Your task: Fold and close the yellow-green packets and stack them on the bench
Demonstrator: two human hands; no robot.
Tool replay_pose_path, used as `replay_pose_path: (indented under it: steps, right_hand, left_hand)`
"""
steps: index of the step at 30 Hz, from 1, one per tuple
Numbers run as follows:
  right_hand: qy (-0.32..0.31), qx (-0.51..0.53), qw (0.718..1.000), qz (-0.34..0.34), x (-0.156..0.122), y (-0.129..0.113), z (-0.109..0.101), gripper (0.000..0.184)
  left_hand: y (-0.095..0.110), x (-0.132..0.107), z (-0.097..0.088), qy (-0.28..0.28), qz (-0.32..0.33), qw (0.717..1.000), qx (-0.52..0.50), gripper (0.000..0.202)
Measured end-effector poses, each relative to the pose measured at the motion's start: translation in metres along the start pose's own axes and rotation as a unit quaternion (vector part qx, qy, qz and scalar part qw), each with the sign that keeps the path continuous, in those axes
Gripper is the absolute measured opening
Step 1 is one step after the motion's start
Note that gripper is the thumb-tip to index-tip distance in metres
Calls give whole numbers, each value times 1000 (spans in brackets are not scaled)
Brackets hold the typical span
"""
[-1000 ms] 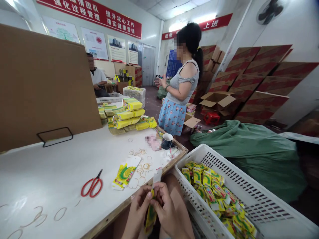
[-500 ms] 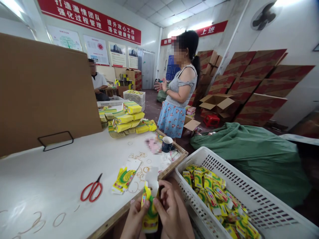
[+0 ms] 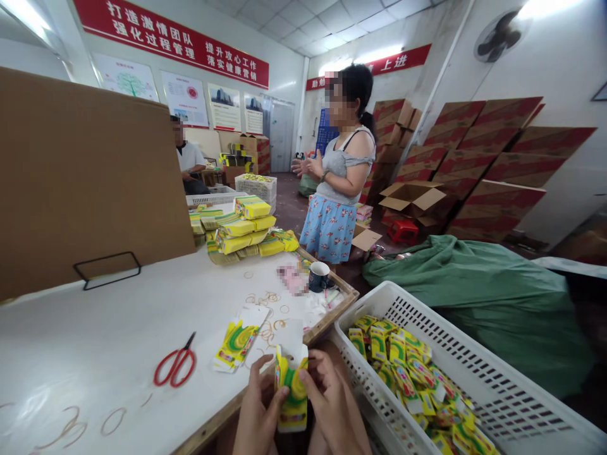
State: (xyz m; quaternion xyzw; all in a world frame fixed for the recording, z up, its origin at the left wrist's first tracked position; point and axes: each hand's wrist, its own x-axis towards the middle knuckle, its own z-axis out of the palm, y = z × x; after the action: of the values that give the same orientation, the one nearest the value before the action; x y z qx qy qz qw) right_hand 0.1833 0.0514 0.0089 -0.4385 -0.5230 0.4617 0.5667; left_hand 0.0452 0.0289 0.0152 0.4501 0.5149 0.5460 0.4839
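Observation:
Between my two hands, just off the table's front edge, is a small yellow and green cardboard box [image 3: 293,404] with its white top flap standing up and its upper end open. My left hand [image 3: 262,398] grips its left side, thumb on the front. On the right side, my right hand [image 3: 327,392] holds it with the thumb against the printed face. Several flat, unfolded cartons [image 3: 238,340] lie on the white table [image 3: 128,316] beyond my left hand. Red-handled scissors [image 3: 175,366] rest to their left.
A white plastic basket [image 3: 502,366] of folded boxes stands at right. Rubber bands [image 3: 275,328] lie scattered on the table near a mug [image 3: 318,277]. Bundled cartons [image 3: 241,227] are piled at the back. A person [image 3: 339,164] stands beyond the table; another sits farther back.
The small box has turned to show more of its front and shifted slightly right. My left hand's fingers have spread up along its side.

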Motion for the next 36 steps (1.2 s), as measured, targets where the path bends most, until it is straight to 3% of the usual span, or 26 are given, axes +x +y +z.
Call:
replay_pose_path:
  steps: [4, 9, 18, 22, 26, 29, 32, 36]
  right_hand:
    - [-28, 36, 999, -16, 0, -10, -5, 41]
    - [-110, 37, 993, 5, 2, -19, -14, 40]
    - [-190, 31, 981, 13, 9, -17, -24, 25]
    - [-149, -16, 988, -34, 10, -15, -23, 23]
    - [-83, 1, 996, -36, 8, -9, -21, 26]
    - [-98, -18, 992, -76, 10, -10, -24, 28]
    - [-137, -65, 980, -127, 13, -16, -29, 37]
    - [-170, -96, 980, -34, 13, -22, -27, 37]
  left_hand:
    - [4, -4, -3, -70, 0, 996, -45, 74]
    - [14, -5, -11, -159, -2, 985, -74, 73]
    - [5, -10, -14, -216, -27, 968, -127, 55]
    - [-1, -12, -13, -201, -39, 973, -109, 68]
    - [-2, -11, -13, -177, -41, 979, -94, 88]
    - [4, -10, -14, -193, -35, 977, -77, 73]
    - [9, -7, -14, -174, -21, 984, -38, 59]
    - [5, -5, -15, -106, -4, 994, 17, 55]
